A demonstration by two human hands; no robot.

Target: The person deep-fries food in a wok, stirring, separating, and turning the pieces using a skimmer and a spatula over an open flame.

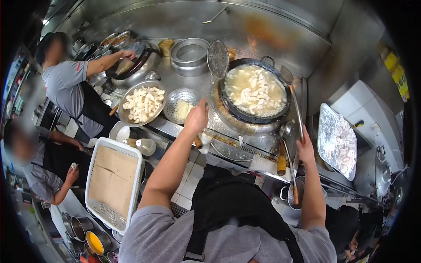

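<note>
Left hand (197,117) was clamped on the skimmer (217,58) handle; right hand (305,147), fingers closed, gripped the ladle (287,131). Hot oil could splash from the wok (255,90) nearby.

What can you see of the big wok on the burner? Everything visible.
The wok is a large, round, dark metal pan with a loop handle on its far rim. It sits level in a greasy steel ring on the stove, against the steel back wall. It is nearly full of pale, bubbling oil with light battered pieces floating across it. A round mesh skimmer stands tilted at its left rim. Neither hand touches the wok.
</note>
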